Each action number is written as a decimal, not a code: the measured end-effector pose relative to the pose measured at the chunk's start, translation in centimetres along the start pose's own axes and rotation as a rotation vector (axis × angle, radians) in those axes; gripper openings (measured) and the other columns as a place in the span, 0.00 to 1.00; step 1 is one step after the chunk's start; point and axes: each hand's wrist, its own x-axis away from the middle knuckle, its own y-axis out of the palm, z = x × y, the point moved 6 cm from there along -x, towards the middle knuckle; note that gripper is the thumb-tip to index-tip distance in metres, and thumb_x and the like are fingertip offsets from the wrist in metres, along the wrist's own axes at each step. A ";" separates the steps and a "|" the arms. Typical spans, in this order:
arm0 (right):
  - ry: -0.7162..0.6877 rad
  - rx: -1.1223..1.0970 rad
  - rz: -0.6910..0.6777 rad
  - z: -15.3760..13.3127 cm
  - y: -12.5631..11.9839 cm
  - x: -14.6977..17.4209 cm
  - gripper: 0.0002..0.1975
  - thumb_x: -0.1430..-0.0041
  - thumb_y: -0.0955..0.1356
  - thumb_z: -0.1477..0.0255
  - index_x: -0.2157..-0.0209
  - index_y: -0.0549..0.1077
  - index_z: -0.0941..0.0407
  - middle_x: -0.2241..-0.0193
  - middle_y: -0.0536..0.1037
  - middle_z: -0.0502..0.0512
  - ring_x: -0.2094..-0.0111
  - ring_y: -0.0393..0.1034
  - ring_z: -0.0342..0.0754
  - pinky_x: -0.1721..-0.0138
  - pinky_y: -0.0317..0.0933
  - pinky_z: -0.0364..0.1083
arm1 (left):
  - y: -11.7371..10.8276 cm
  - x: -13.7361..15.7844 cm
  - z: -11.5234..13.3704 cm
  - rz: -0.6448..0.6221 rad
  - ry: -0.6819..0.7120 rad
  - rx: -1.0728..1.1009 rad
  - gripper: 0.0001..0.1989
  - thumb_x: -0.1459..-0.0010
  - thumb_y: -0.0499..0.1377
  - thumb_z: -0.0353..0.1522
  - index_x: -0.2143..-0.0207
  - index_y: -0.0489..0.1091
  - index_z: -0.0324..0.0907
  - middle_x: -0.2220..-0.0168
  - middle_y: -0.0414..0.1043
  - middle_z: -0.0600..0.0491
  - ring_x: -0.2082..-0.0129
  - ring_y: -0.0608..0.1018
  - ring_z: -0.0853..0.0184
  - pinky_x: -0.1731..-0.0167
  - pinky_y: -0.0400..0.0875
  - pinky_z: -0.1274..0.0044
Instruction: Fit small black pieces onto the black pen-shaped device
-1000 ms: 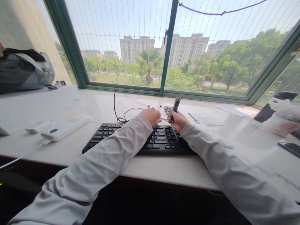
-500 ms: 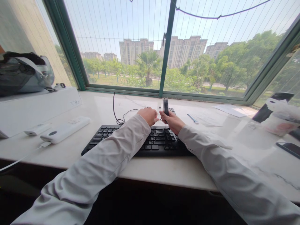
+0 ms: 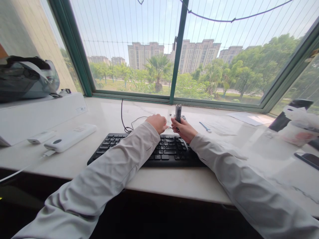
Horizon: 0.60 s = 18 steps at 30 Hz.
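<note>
My right hand (image 3: 184, 128) is wrapped round a small dark rectangular object (image 3: 178, 113), held upright with metallic bits at its top. Just to its left, my left hand (image 3: 157, 123) is closed, its fingertips pinched; whatever they may hold is too small to make out. Both hands are above the back part of a black keyboard (image 3: 164, 152), which lies near the desk's front edge. My left forearm covers part of its keys. A few loose keycaps (image 3: 183, 117) lie on the desk behind the dark object.
A black cable (image 3: 128, 128) coils behind the keyboard. A blue tool (image 3: 204, 126) lies to the right, with paper (image 3: 249, 118) farther back. A white power bank (image 3: 71, 138) stands left, a phone (image 3: 310, 160) and a white plastic bag (image 3: 302, 127) right. A window frame (image 3: 139, 96) bounds the desk.
The dark object has shifted slightly right, and my right hand has drawn a little away from my left. The keyboard stays in place.
</note>
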 end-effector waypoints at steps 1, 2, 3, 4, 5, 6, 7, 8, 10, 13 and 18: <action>-0.001 0.011 -0.009 0.0 0.0 0.0 0.22 0.59 0.73 0.54 0.73 0.64 0.55 0.80 0.59 0.44 0.79 0.51 0.38 0.78 0.46 0.41 | 0.0 0.0 0.0 -0.004 0.000 -0.001 0.17 0.44 0.55 0.44 0.62 0.77 0.44 0.63 0.74 0.45 0.61 0.76 0.57 0.61 0.69 0.70; 0.001 0.027 -0.017 0.1 0.0 0.0 0.22 0.58 0.72 0.53 0.73 0.64 0.55 0.80 0.59 0.44 0.79 0.51 0.38 0.77 0.46 0.41 | 0.0 0.0 0.0 -0.008 -0.001 -0.001 0.17 0.44 0.55 0.44 0.62 0.76 0.45 0.62 0.74 0.45 0.61 0.75 0.57 0.61 0.69 0.70; 0.007 0.045 -0.026 0.2 0.0 0.0 0.22 0.57 0.72 0.53 0.72 0.64 0.55 0.80 0.60 0.44 0.79 0.51 0.38 0.78 0.46 0.41 | 0.0 0.0 0.0 -0.010 -0.002 -0.001 0.17 0.44 0.55 0.44 0.62 0.76 0.45 0.62 0.74 0.45 0.61 0.75 0.57 0.61 0.69 0.70; 0.013 0.067 -0.037 0.3 0.0 -0.1 0.21 0.57 0.72 0.53 0.72 0.64 0.55 0.80 0.60 0.44 0.79 0.51 0.38 0.78 0.46 0.41 | 0.0 0.0 0.0 -0.010 -0.003 -0.001 0.17 0.44 0.55 0.44 0.62 0.76 0.45 0.62 0.74 0.45 0.61 0.76 0.57 0.61 0.69 0.70; 0.015 0.092 -0.045 0.4 0.0 -0.1 0.22 0.56 0.71 0.53 0.72 0.64 0.55 0.80 0.60 0.44 0.79 0.51 0.38 0.78 0.46 0.41 | 0.0 0.0 0.0 -0.008 -0.005 0.001 0.17 0.44 0.55 0.45 0.62 0.76 0.45 0.63 0.74 0.45 0.61 0.76 0.58 0.61 0.69 0.70; 0.015 0.117 -0.051 0.4 0.1 -0.1 0.22 0.56 0.71 0.53 0.71 0.64 0.55 0.80 0.60 0.44 0.79 0.52 0.38 0.78 0.46 0.41 | 0.0 0.0 0.0 -0.005 -0.007 0.001 0.17 0.44 0.55 0.45 0.62 0.76 0.45 0.63 0.74 0.45 0.62 0.76 0.57 0.61 0.69 0.70; 0.012 0.138 -0.055 0.5 0.1 -0.1 0.22 0.56 0.71 0.53 0.71 0.64 0.55 0.80 0.60 0.43 0.79 0.52 0.38 0.78 0.46 0.41 | 0.0 0.0 0.0 -0.002 -0.009 0.002 0.18 0.45 0.55 0.45 0.62 0.76 0.45 0.63 0.74 0.45 0.62 0.76 0.58 0.61 0.69 0.70; 0.005 0.152 -0.053 0.5 0.1 -0.2 0.22 0.56 0.71 0.53 0.71 0.63 0.55 0.80 0.60 0.43 0.79 0.52 0.38 0.78 0.47 0.41 | 0.0 0.0 -0.1 0.000 -0.010 0.002 0.18 0.44 0.55 0.45 0.62 0.76 0.44 0.63 0.74 0.45 0.62 0.76 0.58 0.61 0.69 0.70; -0.015 0.164 -0.042 0.5 0.1 -0.2 0.22 0.55 0.70 0.51 0.71 0.63 0.55 0.80 0.59 0.43 0.80 0.52 0.37 0.78 0.47 0.40 | 0.0 0.0 -0.1 0.000 -0.008 0.004 0.18 0.45 0.55 0.45 0.62 0.76 0.44 0.63 0.74 0.45 0.62 0.76 0.58 0.61 0.69 0.70; -0.066 0.203 -0.046 0.4 0.1 -0.1 0.23 0.53 0.68 0.49 0.70 0.63 0.55 0.81 0.59 0.43 0.81 0.53 0.37 0.79 0.49 0.41 | 0.0 0.0 0.0 0.006 -0.001 0.004 0.17 0.45 0.55 0.45 0.63 0.76 0.45 0.63 0.74 0.46 0.62 0.76 0.58 0.61 0.69 0.70; -0.182 0.377 0.021 0.3 0.2 0.0 0.24 0.50 0.64 0.46 0.74 0.63 0.55 0.83 0.61 0.45 0.83 0.56 0.39 0.81 0.51 0.42 | 0.1 0.1 0.1 -0.005 -0.002 -0.009 0.16 0.45 0.55 0.43 0.63 0.77 0.45 0.63 0.74 0.46 0.62 0.76 0.59 0.62 0.69 0.71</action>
